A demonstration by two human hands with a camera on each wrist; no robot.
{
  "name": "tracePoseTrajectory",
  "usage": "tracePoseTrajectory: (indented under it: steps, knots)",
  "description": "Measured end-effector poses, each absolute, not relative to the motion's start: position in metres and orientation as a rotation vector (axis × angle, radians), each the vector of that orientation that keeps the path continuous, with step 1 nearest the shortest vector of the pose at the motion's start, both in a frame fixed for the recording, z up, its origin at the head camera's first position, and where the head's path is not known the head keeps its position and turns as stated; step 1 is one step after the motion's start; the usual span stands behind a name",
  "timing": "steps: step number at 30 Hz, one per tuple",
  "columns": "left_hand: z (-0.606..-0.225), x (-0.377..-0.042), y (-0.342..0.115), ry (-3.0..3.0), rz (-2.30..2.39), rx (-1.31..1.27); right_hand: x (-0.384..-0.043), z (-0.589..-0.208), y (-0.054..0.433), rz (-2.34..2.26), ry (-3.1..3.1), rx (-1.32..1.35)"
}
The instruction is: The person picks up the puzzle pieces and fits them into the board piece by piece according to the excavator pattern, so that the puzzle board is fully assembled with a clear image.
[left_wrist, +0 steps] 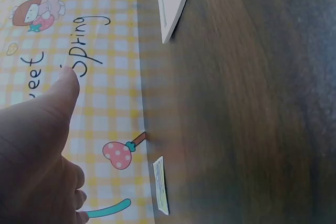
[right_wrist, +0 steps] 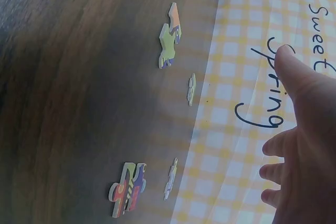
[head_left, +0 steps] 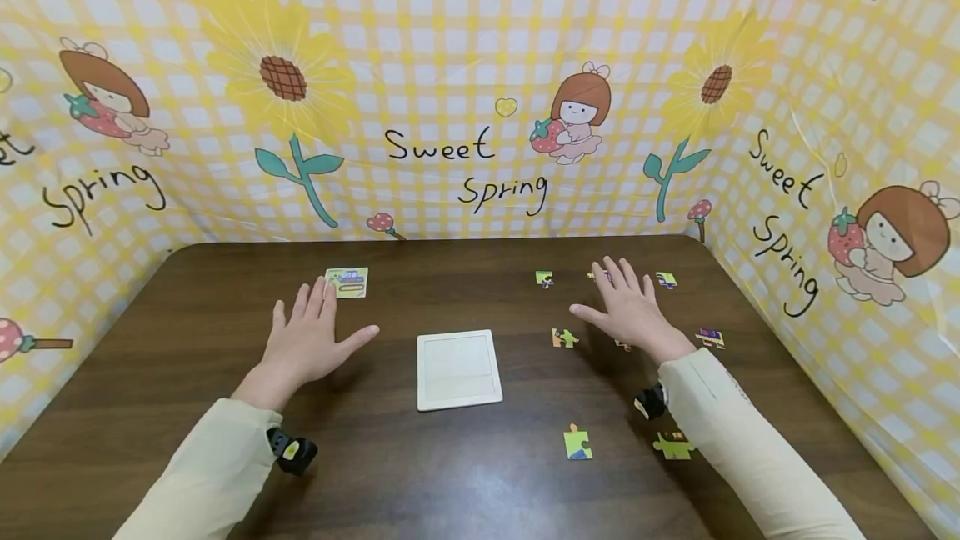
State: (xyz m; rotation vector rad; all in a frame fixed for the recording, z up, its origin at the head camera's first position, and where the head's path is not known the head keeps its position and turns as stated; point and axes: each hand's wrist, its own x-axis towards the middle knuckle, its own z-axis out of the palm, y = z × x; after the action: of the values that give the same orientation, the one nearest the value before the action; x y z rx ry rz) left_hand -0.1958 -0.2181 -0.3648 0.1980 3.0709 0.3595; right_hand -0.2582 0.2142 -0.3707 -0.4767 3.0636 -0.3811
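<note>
My left hand (head_left: 303, 344) is spread, palm down, over the left of the table, holding nothing. Its fingertips overlap a small picture card (head_left: 349, 283) in the head view. On the right, my other hand (head_left: 628, 313) also hovers with fingers spread above several jigsaw puzzle pieces, partly hiding some. A green and orange puzzle piece (head_left: 564, 338) lies left of this hand, and a purple and red puzzle piece (right_wrist: 127, 190) shows in the right wrist view. Between the hands lies a pale square puzzle tray (head_left: 459, 369) with a raised rim and nothing in it.
Two more puzzle pieces lie toward the near side, a green one (head_left: 576, 444) and another (head_left: 673, 446) beside the right sleeve. Around the dark wooden table (head_left: 420, 473) hangs a yellow checked cloth (head_left: 450, 48) at the back and sides.
</note>
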Motion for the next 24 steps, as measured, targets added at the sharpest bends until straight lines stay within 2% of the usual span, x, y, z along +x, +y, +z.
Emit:
tracePoseTrajectory:
  steps: [24]
  knots:
    - [-0.392,-0.196,-0.195,3.091,0.457,0.593,-0.269,-0.369,0.195,-0.496,3.061,-0.659]
